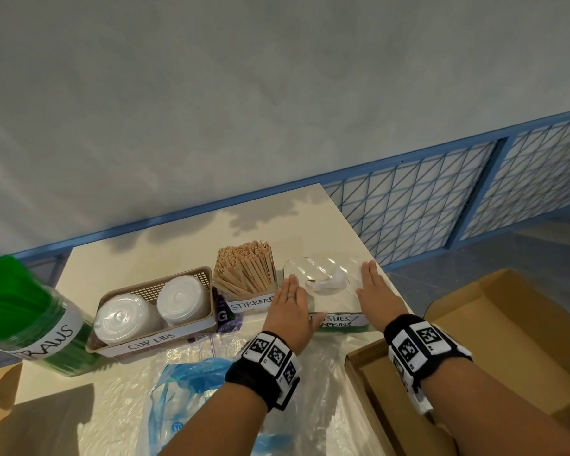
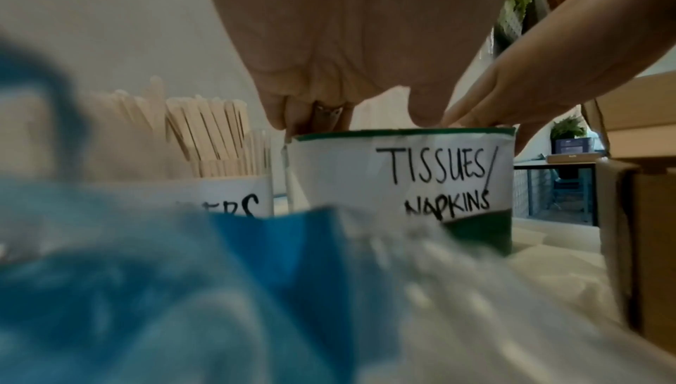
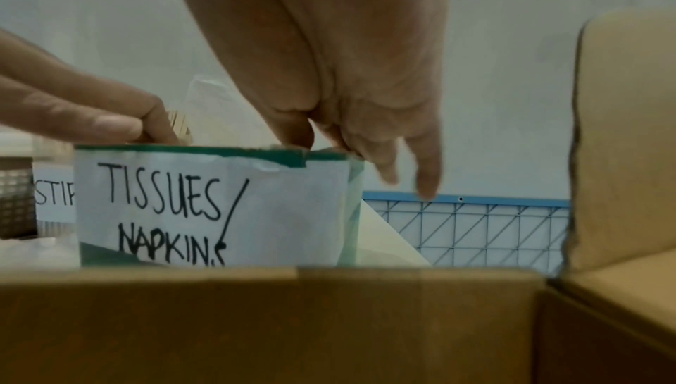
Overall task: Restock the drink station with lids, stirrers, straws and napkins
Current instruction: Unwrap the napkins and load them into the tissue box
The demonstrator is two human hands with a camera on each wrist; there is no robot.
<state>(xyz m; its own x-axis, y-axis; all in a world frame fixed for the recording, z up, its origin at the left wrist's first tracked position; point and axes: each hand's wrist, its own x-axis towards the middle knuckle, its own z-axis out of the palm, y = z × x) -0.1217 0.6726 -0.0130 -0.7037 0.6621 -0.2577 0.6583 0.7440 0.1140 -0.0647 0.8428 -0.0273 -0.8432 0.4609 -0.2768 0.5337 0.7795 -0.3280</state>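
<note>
- Left hand [image 1: 290,302] lies flat, fingers straight and together, on the left edge of the tissue box [image 1: 338,319], which is labelled "TISSUES/NAPKINS".
- Right hand [image 1: 377,291] lies flat the same way on the box's right edge; the 2 outer fingers hang past the side in the right wrist view. Neither hand pinches anything.
- Box sits at the right end of the station row on the tabletop [image 1: 185,245], near its right edge. Clear plastic film covers the top, and a white tissue [image 1: 334,280] pokes up through the slot between the hands.
- Stirrers [image 1: 246,268], a bundle of wooden sticks, stand upright in a clear holder labelled "STIRRERS", just left of the box.
- Cup lids [image 1: 152,309]: 2 stacks of white lids lying in a beige basket [image 1: 191,327] labelled "CUP LIDS", left of the stirrers.
- Straws [image 1: 12,297]: green, in a clear jar with a handwritten label, at far left, leaning in the wide-angle view.
- Crumpled clear and blue plastic bags [image 1: 181,376] lie on the near tabletop under the left forearm.
- Open cardboard box [image 1: 514,327] stands at near right, beside the tissue box.
- Black wristbands with square coded markers on both wrists.
</note>
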